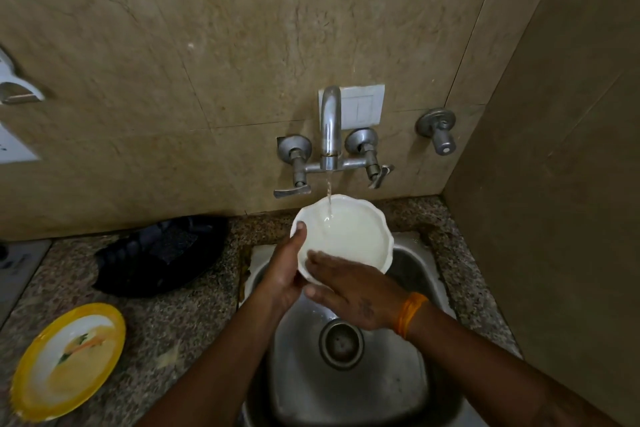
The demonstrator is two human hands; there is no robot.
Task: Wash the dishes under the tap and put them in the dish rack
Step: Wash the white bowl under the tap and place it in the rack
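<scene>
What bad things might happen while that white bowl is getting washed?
The white bowl is wet and held over the steel sink by the left hand alone, so it might slip and chip. Water from the tap lands inside it and could splash onto the counter. The yellow plate lies near the counter's edge and could get knocked.

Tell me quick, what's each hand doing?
Left hand: grips the white bowl by its rim.
Right hand: open, fingers flat inside the bowl.

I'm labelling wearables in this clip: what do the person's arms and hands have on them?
Both forearms are bare, with no sleeves or gloves showing. The right hand has a small dark marking on its back and an orange thread band at the wrist. The left hand wears nothing.
</scene>
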